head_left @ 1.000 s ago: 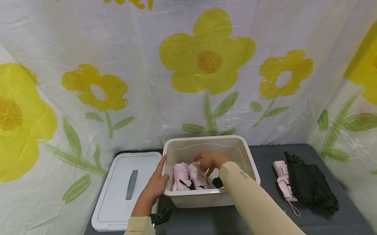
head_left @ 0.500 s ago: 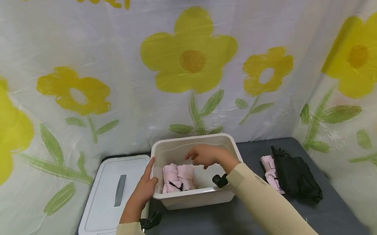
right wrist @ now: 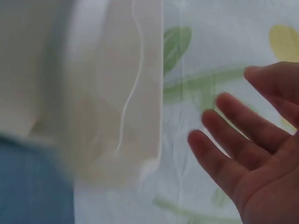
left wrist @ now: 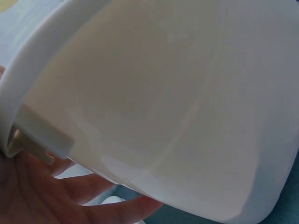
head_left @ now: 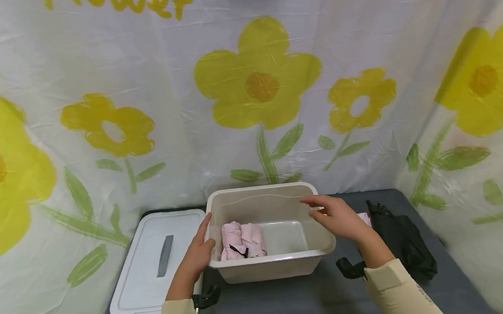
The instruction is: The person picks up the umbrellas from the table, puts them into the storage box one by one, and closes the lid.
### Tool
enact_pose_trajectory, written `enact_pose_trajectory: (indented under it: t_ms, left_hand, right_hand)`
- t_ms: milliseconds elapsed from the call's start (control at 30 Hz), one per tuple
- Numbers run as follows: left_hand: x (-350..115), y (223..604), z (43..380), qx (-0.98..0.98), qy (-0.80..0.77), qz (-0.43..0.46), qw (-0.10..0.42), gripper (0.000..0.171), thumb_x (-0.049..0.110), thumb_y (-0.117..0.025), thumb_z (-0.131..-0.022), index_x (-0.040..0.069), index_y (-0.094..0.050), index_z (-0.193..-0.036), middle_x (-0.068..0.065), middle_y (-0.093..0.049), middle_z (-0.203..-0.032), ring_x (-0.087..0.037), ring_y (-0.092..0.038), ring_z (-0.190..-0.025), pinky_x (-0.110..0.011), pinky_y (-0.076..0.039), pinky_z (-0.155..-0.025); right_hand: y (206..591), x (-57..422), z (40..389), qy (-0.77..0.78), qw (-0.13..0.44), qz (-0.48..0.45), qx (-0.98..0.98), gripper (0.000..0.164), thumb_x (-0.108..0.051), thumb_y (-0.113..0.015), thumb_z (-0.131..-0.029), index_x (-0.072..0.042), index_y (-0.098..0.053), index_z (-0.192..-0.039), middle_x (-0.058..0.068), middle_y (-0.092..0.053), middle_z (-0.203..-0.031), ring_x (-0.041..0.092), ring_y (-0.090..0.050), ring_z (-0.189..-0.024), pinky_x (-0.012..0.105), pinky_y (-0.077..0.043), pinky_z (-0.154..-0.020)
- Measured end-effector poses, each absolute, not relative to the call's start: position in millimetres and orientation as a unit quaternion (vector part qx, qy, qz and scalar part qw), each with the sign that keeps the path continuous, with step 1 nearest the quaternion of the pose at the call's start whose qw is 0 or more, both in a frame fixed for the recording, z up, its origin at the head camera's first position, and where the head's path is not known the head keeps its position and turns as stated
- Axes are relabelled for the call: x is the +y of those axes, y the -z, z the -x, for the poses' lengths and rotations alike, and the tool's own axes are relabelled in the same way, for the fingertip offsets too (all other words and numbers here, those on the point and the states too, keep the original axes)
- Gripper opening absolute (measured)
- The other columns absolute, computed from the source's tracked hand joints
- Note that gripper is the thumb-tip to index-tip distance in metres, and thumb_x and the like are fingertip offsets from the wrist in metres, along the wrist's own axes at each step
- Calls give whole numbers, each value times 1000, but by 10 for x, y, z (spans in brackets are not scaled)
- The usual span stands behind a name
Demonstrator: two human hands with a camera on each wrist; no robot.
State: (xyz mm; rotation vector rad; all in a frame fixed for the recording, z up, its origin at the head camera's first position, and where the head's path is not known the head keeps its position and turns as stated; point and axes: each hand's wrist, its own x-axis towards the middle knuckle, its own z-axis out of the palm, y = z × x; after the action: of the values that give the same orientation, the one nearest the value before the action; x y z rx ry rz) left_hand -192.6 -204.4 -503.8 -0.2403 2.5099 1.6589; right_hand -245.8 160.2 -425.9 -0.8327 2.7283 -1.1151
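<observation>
Two rolled pink folding umbrellas lie side by side in the left half of a cream plastic storage bin (head_left: 271, 269); the left umbrella (head_left: 232, 237) has a black strap, and the right umbrella (head_left: 252, 239) touches it. My left hand (head_left: 196, 256) holds the bin's left side, thumb at the rim; in the left wrist view its fingers (left wrist: 88, 189) lie against the outer wall below the rim. My right hand (head_left: 339, 222) hovers by the bin's right rim with nothing in it; the right wrist view shows its fingers (right wrist: 222, 161) spread and slightly bent, apart from the bin.
A white lid (head_left: 138, 284) with a grey handle lies left of the bin. On the right of the dark grey table (head_left: 288, 305) is a black folded umbrella (head_left: 400, 236), with a pink umbrella (head_left: 364, 218) mostly hidden behind my right hand. A flower-painted curtain (head_left: 178, 149) stands behind.
My right hand has let go of the right pink umbrella in the bin, risen, and moved right, out over the bin's right rim. My left hand stays on the bin.
</observation>
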Motion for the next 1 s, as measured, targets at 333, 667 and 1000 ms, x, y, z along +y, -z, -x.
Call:
enact_pose_trajectory:
  t_ms: [333, 667, 1000]
  left_hand:
    - [-1962, 5108, 2039, 826, -558, 59, 53, 72, 5, -35, -93, 33, -12, -156, -16, -11, -162, -42, -13, -148, -67, -17, -111]
    - [-1900, 5152, 2098, 823, -562, 58, 51, 71, 7, -35, -94, 34, -14, -155, -16, -13, -162, -42, -16, -147, -68, -22, -109]
    - [-1911, 5138, 2083, 821, -566, 52, 50, 70, 6, -35, -94, 32, -15, -156, -17, -14, -162, -42, -15, -147, -68, -20, -110]
  right_hand:
    - [4522, 2096, 2428, 355, -7, 179, 917, 44, -22, -57, -96, -18, -51, -139, 13, -46, -147, 40, -49, -128, 56, -45, -98]
    - [4785, 2442, 2376, 314, -47, 139, 938, 44, -24, -56, -97, -14, -51, -139, 20, -40, -148, 47, -42, -130, 68, -38, -95]
    - [5001, 2662, 2375, 293, -45, 107, 949, 43, -14, -57, -94, -7, -52, -136, 27, -38, -145, 51, -37, -131, 69, -32, -98]
